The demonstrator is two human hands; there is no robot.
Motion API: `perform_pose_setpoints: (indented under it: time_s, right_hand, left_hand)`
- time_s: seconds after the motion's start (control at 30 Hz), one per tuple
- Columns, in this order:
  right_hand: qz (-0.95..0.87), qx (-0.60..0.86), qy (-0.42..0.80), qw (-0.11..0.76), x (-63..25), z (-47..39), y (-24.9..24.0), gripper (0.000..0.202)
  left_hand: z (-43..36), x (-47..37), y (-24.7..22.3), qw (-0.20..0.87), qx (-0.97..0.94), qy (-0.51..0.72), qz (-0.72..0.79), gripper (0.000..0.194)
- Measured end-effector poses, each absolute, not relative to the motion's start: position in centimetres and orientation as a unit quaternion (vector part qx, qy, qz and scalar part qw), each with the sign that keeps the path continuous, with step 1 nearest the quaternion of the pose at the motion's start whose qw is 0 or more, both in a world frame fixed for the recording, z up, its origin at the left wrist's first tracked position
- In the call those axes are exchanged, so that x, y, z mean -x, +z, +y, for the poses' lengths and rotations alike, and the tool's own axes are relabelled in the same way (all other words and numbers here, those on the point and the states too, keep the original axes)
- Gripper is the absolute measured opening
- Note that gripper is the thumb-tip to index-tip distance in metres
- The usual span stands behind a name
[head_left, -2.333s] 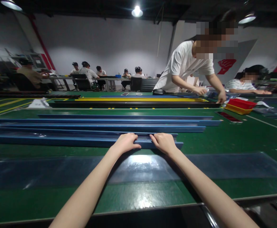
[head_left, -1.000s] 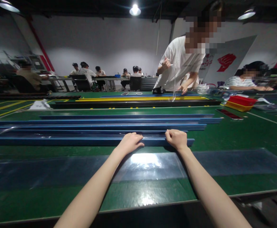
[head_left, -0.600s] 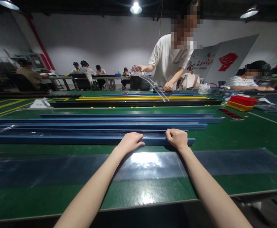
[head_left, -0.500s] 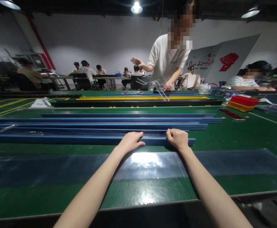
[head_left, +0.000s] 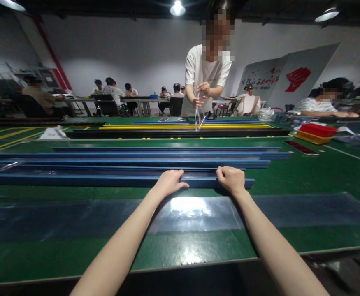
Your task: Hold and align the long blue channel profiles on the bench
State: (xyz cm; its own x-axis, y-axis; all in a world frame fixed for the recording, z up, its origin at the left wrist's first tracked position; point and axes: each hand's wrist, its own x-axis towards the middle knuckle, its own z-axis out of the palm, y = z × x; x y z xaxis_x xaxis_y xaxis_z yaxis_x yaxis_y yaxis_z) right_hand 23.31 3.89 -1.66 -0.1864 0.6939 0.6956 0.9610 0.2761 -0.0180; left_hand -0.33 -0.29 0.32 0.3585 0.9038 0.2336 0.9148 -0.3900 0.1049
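Observation:
The nearest long blue channel-shaped strip [head_left: 84, 181] lies across the green table, with clear film visible inside its groove. My left hand [head_left: 169, 182] is closed over it, thumb on the near side and fingers over the top, their tips hidden. Near its right end my right hand [head_left: 231, 179] is curled tightly around the same strip; the thumb and fingertips are partly hidden. Between my forearms and beyond them on both sides stretches a flat sheet of clear plastic film [head_left: 105, 216], shiny under the lamp.
Behind the nearest strip lie several more blue strips [head_left: 155, 156], then a black strip [head_left: 167, 133] and a yellow one [head_left: 182, 127]. A phone [head_left: 300, 147] and stacked red and yellow bins [head_left: 315, 133] sit at right. Across the table stands a co-worker [head_left: 206, 82] holding thin clear film.
My hands keep nearly the same place on the blue strip. The co-worker opposite has shifted left and brought both hands together on the clear film.

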Motion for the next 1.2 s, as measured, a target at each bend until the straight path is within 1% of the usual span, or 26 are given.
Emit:
perform_pose_setpoints:
  time_s: [0.33, 0.5, 0.8, 0.97, 1.2]
  right_hand:
    - [-0.751, 0.538, -0.235, 0.301, -23.4, 3.6, -1.6, 0.044]
    - [-0.766, 0.514, -0.248, 0.296, -22.7, 3.2, -1.4, 0.04]
    - [-0.82, 0.454, -0.23, 0.261, -20.4, 1.8, -1.1, 0.039]
    - [-0.817, 0.461, -0.218, 0.27, -20.4, 2.1, -1.2, 0.039]
    - [-0.817, 0.474, -0.204, 0.255, -20.2, 2.3, -1.4, 0.038]
  left_hand:
    - [-0.6, 0.3, -0.6, 0.096, 0.844, -0.119, -0.514, 0.027]
    - [-0.7, 0.1, -0.7, 0.123, 0.856, -0.111, -0.489, 0.027]
    - [-0.9, -0.1, -0.5, 0.12, 0.859, -0.11, -0.485, 0.028]
    - [-0.9, -0.1, -0.6, 0.122, 0.858, -0.108, -0.487, 0.028]
    - [-0.8, -0.1, -0.7, 0.132, 0.857, -0.106, -0.486, 0.028]
